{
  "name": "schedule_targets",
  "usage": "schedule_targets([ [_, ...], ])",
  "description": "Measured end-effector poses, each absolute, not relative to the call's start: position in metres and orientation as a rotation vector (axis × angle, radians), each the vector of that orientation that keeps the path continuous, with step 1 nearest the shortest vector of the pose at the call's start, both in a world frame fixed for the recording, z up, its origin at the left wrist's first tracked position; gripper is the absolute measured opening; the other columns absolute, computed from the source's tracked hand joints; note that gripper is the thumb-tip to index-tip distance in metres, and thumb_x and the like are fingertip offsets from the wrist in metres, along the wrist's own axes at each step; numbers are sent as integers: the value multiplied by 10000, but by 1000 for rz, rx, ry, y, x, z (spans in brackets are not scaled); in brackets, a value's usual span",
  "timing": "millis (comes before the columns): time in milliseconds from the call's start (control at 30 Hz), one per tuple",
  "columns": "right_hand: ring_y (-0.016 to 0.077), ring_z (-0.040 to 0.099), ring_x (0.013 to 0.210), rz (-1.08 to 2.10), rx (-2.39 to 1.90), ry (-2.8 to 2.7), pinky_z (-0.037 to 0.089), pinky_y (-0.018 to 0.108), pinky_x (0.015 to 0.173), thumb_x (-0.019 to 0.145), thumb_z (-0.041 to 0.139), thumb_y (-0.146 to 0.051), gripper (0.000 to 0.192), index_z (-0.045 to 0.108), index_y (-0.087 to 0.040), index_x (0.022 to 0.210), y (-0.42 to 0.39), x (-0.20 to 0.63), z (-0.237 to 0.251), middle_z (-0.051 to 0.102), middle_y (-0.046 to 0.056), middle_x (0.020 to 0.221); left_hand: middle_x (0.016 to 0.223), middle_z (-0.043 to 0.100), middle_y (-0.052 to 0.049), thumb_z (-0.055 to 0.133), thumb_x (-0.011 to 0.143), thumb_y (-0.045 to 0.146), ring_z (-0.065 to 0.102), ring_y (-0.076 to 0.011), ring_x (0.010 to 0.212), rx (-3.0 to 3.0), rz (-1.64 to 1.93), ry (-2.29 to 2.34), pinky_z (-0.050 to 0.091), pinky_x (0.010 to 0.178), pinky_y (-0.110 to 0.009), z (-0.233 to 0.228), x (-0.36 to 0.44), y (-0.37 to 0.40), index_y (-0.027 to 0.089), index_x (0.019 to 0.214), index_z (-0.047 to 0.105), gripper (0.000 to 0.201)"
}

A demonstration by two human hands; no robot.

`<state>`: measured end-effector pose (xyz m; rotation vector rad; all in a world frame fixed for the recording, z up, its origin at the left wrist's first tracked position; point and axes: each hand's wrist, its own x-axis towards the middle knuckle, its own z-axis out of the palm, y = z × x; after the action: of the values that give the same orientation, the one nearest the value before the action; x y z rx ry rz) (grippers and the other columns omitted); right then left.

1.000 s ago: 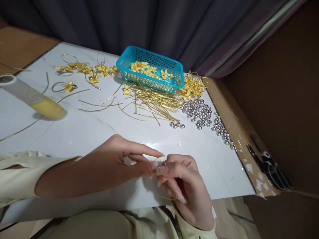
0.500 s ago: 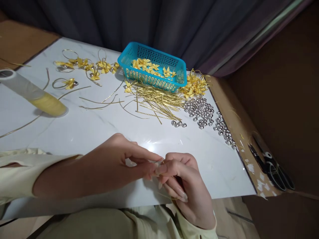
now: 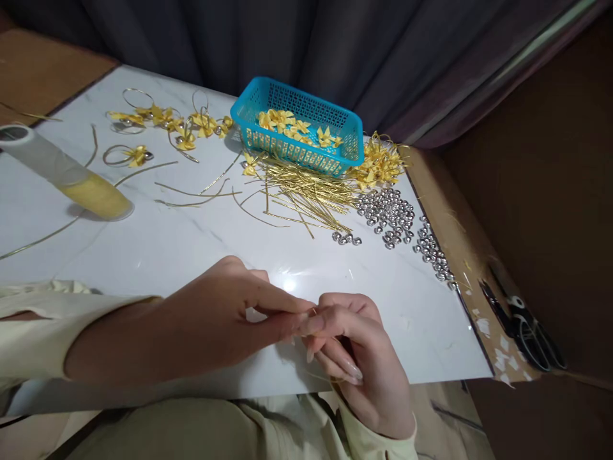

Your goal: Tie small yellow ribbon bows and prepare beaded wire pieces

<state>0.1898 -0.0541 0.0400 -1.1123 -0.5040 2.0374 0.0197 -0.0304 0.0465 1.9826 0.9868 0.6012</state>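
Note:
Over the front of the white table point(image 3: 191, 255), my left hand point(image 3: 225, 319) and my right hand point(image 3: 364, 345) meet fingertip to fingertip. My right hand is closed, and a thin gold cord point(image 3: 317, 375) trails from beneath its fingers. Thumb and index finger of my left hand are pinched together against the right fingertips; what they hold there is covered by the fingers. Beyond the hands lie a bundle of gold cords point(image 3: 311, 188) and silver beads point(image 3: 387, 211).
A blue basket point(image 3: 299, 96) holds yellow ribbon flowers point(image 3: 282, 120). More flowers are piled beside it point(image 3: 378, 163). Looped flower pieces point(image 3: 158, 116) lie at the back left, near a tall tube point(image 3: 90, 191) with yellow on its lower part. Scissors point(image 3: 529, 338) rest on the right ledge.
My left thumb and index finger have closed slightly nearer together at the right fingertips. Otherwise both hands keep their place; the whole view has shifted a little.

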Motion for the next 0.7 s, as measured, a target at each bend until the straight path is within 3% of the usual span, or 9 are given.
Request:
schedule_targets([
  [700,-27,167,255,1982,-1140,-505,76,146,302,613,542,-57,205,656,-117,453,-57,189,39,407,-61,300,478,362,58,447,843,161,323,-53,462,2123,599,1007,245,462,-169,47,18,-35,146,594,639,314],
])
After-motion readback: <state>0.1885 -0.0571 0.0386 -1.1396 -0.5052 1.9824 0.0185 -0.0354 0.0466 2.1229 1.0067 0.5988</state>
